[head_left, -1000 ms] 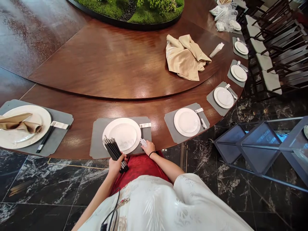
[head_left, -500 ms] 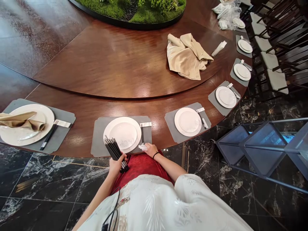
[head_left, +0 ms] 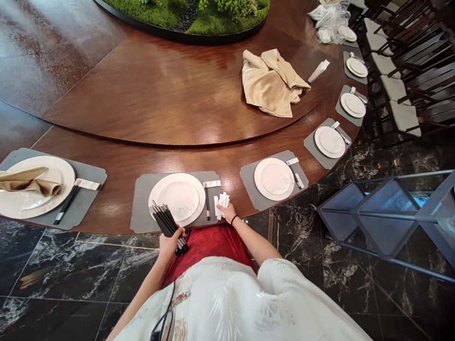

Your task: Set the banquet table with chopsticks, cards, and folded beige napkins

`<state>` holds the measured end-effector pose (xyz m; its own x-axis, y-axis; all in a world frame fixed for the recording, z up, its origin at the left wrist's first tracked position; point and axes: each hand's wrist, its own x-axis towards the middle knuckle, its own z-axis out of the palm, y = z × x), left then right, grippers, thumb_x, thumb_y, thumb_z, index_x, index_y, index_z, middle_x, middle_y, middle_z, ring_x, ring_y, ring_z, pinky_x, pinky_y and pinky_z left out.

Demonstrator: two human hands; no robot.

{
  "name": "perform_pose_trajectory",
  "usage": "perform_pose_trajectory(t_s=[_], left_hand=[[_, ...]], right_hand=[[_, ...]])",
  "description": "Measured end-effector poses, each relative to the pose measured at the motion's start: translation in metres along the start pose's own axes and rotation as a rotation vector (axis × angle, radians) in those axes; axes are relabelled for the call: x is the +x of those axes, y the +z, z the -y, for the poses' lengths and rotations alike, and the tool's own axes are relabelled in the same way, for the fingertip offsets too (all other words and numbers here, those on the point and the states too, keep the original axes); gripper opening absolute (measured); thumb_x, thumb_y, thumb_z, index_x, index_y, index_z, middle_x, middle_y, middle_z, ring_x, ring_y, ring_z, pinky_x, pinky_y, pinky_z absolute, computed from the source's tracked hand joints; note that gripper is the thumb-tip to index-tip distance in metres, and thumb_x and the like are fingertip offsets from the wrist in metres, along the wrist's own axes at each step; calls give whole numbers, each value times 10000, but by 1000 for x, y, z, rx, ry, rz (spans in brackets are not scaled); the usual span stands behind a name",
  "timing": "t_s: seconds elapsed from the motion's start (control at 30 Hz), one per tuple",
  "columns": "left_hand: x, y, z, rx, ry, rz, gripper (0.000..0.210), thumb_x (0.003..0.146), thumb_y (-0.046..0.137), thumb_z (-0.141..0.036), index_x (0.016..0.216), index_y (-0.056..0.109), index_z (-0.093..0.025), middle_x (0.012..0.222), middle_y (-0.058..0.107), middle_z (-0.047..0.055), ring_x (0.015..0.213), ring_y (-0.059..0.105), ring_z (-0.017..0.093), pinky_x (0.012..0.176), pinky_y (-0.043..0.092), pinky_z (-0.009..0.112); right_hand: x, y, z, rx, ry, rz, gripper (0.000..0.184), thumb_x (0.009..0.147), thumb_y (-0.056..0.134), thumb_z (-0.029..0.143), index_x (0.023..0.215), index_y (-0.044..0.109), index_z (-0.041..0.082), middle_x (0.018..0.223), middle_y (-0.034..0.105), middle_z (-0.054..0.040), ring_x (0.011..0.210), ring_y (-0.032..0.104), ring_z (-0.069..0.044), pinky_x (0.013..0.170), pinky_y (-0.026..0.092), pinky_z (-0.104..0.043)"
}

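My left hand (head_left: 168, 242) is closed around a bundle of black chopsticks (head_left: 163, 219) with silver tips, held at the table's near edge. Their tips overlap the rim of a stacked white plate (head_left: 156, 189) on a grey placemat (head_left: 139, 201). To the right, my right hand (head_left: 227, 212) grips several narrow white packets (head_left: 222, 202), fanned out at the placemat's right edge. Just left of them, black chopsticks (head_left: 208, 202) lie with their upper ends on a white rest (head_left: 212, 183). My right fingertips are partly hidden by the packets.
More settings line the curved table, including a plate with a folded beige napkin (head_left: 39, 182). Crumpled beige cloth (head_left: 268, 85) and white packets (head_left: 319, 71) lie on the raised turntable (head_left: 149, 94). A dark metal frame (head_left: 384, 213) stands at right, below chairs (head_left: 401, 116).
My right hand has moved slightly up and right, and the white packets in it are now fanned out beside the placemat. My left hand still holds the chopsticks. The view has shifted slightly.
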<state>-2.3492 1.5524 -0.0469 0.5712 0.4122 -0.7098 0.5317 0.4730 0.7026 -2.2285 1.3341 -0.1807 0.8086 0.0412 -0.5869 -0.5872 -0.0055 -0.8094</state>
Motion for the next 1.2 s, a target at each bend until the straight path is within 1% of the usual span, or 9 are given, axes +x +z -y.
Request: perform_pose_trajectory(t_s=[0.07,0.23,0.5,0.8,0.9,0.97,1.03,1.1,1.2], left_hand=[[1,2,2,7,2,-2,379,575,772,-293,864,562,-167,634,632,-16,509,587,127,483,470,245],[2,3,7,-2,2,-15,392,587,778,-284,896,568,-164,635,641,-8,515,600,137,504,487,257],[-4,8,8,-18,21,-3,365,612,776,-290,874,551,-171,635,629,-17,519,587,134,494,472,253],[-20,14,15,-85,65,-17,382,621,769,-327,886,546,-166,630,618,-18,511,575,131,482,442,241],[-26,3,14,-195,48,53,384,632,771,-320,893,537,-165,642,613,-20,517,567,120,497,444,238],[-29,-11,10,-271,44,118,368,643,769,-309,890,540,-159,649,612,-19,524,565,110,524,460,242],[-30,-31,6,-324,41,170,363,650,769,-306,893,548,-152,676,630,-3,536,577,110,541,474,245],[-30,-57,0,-348,32,204,382,648,777,-313,912,555,-148,725,662,23,562,610,126,562,497,258],[-30,-106,-11,-364,17,234,424,628,800,-327,929,564,-141,787,699,61,627,667,172,647,547,316]], right_hand=[[4,-8,6,-130,-19,-52,449,542,786,357,917,654,149,926,726,-54,830,673,-188,761,535,-307],[7,-21,20,-519,-51,-158,283,643,728,281,900,678,172,894,732,-44,814,680,-191,739,516,-268],[-4,-11,28,-1096,-221,-16,274,733,692,406,906,644,199,932,706,-58,843,656,-198,710,443,-239],[-13,10,21,-1155,-267,32,240,745,686,388,911,643,221,904,700,-72,822,651,-218,672,406,-252],[-18,6,27,-1180,-263,51,221,730,698,386,867,642,221,856,699,-69,799,649,-219,662,410,-251],[-21,12,39,-1166,-275,16,208,733,690,386,838,643,213,818,693,-67,774,644,-217,663,419,-257],[-26,37,55,-1057,-346,-21,220,742,681,392,852,653,204,806,689,-63,760,635,-212,679,437,-271],[-36,87,71,-837,-439,53,266,737,690,403,902,671,195,828,695,-61,761,626,-207,703,461,-286],[-65,195,84,-503,-438,442,357,726,707,428,987,692,185,876,705,-47,715,618,-177,677,494,-286]])
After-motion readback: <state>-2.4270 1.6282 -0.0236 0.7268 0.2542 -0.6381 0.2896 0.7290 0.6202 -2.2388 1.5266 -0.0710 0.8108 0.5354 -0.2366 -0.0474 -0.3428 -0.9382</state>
